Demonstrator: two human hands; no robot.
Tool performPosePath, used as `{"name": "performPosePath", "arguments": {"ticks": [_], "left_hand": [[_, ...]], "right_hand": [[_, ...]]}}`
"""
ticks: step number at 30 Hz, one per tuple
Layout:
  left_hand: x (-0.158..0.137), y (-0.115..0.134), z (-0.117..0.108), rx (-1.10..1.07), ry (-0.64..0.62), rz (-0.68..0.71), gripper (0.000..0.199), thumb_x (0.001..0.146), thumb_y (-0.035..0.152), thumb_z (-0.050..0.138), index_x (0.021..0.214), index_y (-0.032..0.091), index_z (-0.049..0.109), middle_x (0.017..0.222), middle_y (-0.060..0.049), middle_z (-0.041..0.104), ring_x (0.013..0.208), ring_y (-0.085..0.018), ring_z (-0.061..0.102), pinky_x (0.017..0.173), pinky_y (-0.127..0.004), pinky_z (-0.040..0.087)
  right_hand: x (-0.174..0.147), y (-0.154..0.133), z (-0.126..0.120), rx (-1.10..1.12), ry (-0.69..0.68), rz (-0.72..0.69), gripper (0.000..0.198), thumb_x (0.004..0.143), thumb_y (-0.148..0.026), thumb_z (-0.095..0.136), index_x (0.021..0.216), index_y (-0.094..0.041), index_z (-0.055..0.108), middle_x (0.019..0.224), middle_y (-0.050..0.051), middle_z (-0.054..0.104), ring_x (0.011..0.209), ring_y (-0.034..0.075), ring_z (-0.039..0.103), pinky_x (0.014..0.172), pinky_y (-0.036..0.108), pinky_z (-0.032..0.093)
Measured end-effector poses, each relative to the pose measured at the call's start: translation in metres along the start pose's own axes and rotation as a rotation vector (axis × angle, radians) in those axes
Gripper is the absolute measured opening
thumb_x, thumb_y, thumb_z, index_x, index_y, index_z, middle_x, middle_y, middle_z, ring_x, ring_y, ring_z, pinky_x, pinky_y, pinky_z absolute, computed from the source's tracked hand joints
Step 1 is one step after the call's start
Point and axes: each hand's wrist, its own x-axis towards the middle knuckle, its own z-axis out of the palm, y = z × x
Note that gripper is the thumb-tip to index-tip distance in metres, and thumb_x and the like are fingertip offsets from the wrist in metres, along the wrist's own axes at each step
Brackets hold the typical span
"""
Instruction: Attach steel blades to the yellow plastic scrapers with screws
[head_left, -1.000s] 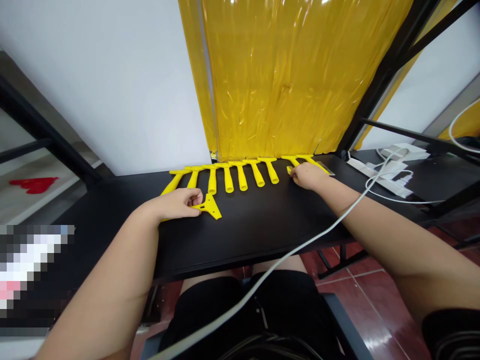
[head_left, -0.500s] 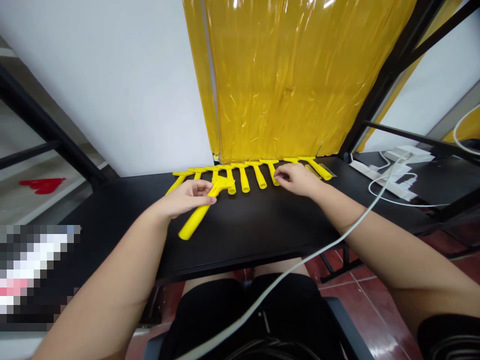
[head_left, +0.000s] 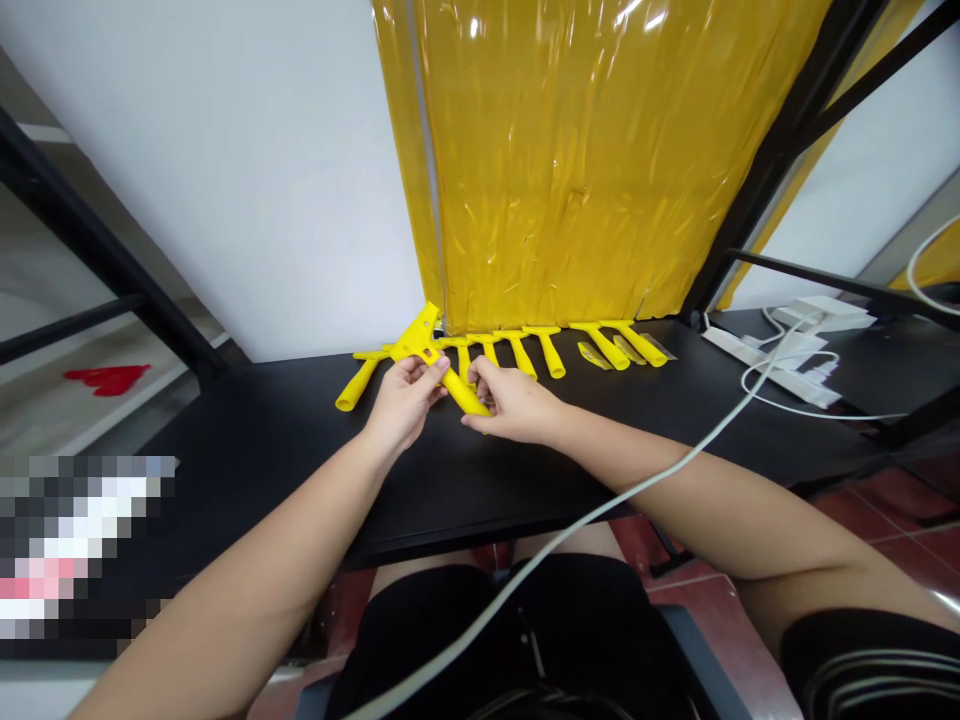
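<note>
Scrapers on table (head_left: 225,440): about eight, yellow, rowed.
Held scraper (head_left: 439,365): one, yellow, head up-left.
Left hand (head_left: 403,400): grasping its neck.
Right hand (head_left: 512,402): grasping its handle.

head view, looking down, near black table (head_left: 247,440)

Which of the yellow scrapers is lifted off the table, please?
The yellow scraper gripped between the left hand and right hand; the others lie flat along the table's back edge.
</note>
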Motion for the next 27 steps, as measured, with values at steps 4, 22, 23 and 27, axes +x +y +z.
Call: {"name": "performPosePath", "arguments": {"ticks": [4,22,23,27], "left_hand": [[0.001,-0.001,-0.003,0.07,-0.117,0.041,0.051,0.067,0.038,0.095,0.103,0.015,0.067,0.084,0.002,0.063,0.077,-0.01,0.063,0.076,-0.026,0.054],[0.005,-0.002,-0.023,0.777,-0.422,0.091,0.034,0.08,0.039,0.079,0.107,0.018,0.073,0.083,0.001,0.054,0.068,-0.01,0.049,0.064,-0.026,0.043],[0.005,-0.001,-0.023,0.795,-0.428,0.101,0.033,0.08,0.039,0.079,0.106,0.018,0.073,0.082,0.001,0.054,0.068,-0.011,0.05,0.064,-0.026,0.043],[0.005,-0.001,-0.024,0.816,-0.442,0.13,0.03,0.079,0.039,0.079,0.101,0.019,0.076,0.079,0.0,0.056,0.067,-0.012,0.051,0.063,-0.026,0.043]], "right_hand": [[0.003,0.01,-0.01,-0.083,0.122,0.028,0.031,0.079,-0.03,0.076,0.106,-0.02,0.064,0.094,0.004,0.075,0.079,0.019,0.069,0.072,0.029,0.049],[0.004,0.162,-0.09,-0.271,0.272,0.797,0.035,0.084,-0.051,0.064,0.07,-0.02,0.07,0.07,0.009,0.07,0.069,0.025,0.066,0.06,0.032,0.043],[0.004,0.163,-0.089,-0.278,0.258,0.811,0.034,0.084,-0.051,0.064,0.071,-0.02,0.071,0.072,0.01,0.071,0.071,0.025,0.067,0.061,0.032,0.044],[0.004,0.163,-0.083,-0.332,0.251,0.813,0.029,0.083,-0.045,0.065,0.085,-0.019,0.079,0.087,0.014,0.077,0.088,0.029,0.072,0.075,0.035,0.051]]}}
